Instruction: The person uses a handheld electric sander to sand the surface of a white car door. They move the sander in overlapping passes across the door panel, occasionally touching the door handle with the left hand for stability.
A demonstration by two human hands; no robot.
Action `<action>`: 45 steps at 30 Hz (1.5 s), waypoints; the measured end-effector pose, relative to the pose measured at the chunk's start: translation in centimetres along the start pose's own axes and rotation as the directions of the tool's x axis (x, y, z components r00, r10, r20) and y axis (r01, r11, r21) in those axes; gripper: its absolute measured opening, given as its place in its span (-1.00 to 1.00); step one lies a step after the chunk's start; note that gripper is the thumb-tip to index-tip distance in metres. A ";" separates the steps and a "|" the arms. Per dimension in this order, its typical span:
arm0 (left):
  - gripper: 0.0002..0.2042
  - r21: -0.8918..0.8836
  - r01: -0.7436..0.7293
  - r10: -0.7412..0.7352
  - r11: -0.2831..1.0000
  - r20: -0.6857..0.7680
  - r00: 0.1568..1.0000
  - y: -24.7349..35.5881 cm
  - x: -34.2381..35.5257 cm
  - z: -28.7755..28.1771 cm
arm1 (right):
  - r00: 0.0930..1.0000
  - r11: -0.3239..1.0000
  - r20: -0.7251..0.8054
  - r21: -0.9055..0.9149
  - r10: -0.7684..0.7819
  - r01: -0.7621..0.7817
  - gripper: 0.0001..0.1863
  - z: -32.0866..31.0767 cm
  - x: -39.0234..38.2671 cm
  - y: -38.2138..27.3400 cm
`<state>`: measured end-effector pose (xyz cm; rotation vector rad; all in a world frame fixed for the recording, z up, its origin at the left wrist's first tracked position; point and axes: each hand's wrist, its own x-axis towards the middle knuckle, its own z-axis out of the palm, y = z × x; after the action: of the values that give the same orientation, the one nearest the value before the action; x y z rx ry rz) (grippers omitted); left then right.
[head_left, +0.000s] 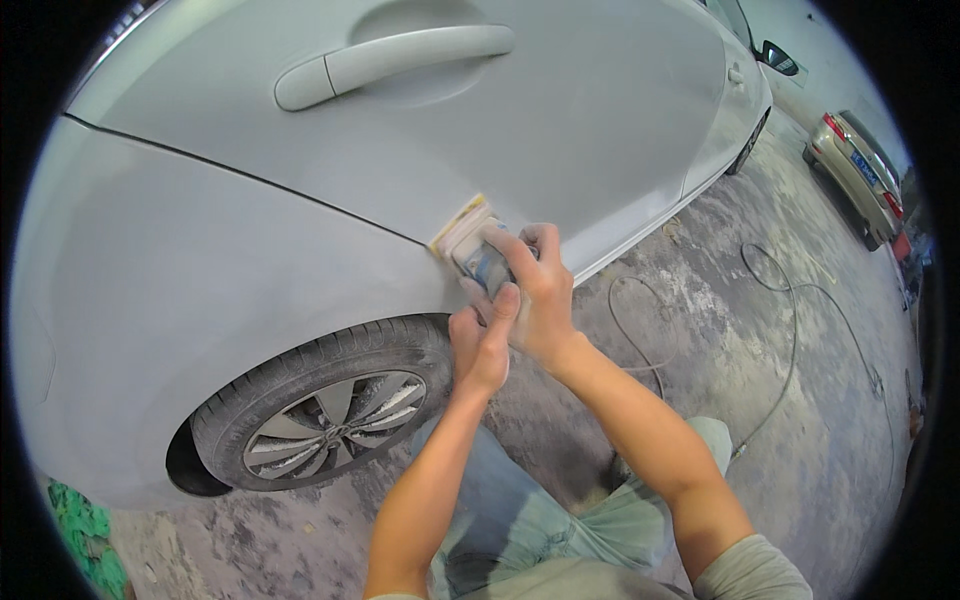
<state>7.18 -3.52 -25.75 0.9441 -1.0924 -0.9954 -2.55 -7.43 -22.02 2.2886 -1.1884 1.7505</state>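
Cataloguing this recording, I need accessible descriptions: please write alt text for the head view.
A person's left grip and right grip hold a rectangular sanding tool against the rear door of a pale grey car, near the rear wheel. A hose lies on the stained floor; a beige car stands further back.

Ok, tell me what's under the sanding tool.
A yellow-edged pad shows beneath the sanding tool, facing the grey bodywork; the door seam runs up to it. The pad's working face and the bodywork directly beneath are covered.
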 end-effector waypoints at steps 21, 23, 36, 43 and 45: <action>-0.31 0.130 0.040 -0.031 0.991 -0.070 0.997 -4.6 -0.1 1.3 | 0.996 0.995 0.011 0.038 0.092 -0.093 -0.37 0.5 -3.5 3.9; -0.32 0.048 0.031 -0.026 0.998 -0.090 0.996 -1.7 0.2 0.8 | 0.999 0.999 -0.017 0.032 0.040 -0.040 -0.40 0.4 -1.3 1.7; -0.39 -0.014 -0.056 0.056 0.998 0.057 0.997 7.4 1.0 -2.4 | 0.995 0.995 0.026 0.030 -0.095 0.094 -0.49 -1.1 6.4 -6.8; -0.39 -0.171 -0.063 0.071 0.983 0.040 0.997 11.4 2.1 -4.1 | 0.991 0.991 0.018 -0.008 -0.132 0.133 -0.49 -0.4 8.9 -9.2; -0.39 -0.137 -0.049 0.058 0.989 0.063 0.996 11.8 2.1 -4.0 | 0.994 0.994 0.021 -0.030 -0.106 0.107 -0.48 -0.7 8.9 -9.4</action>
<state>13.30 -1.81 -14.88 0.7730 -1.0856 -1.0498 3.00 -5.29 -10.45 2.3108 -1.0669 1.6656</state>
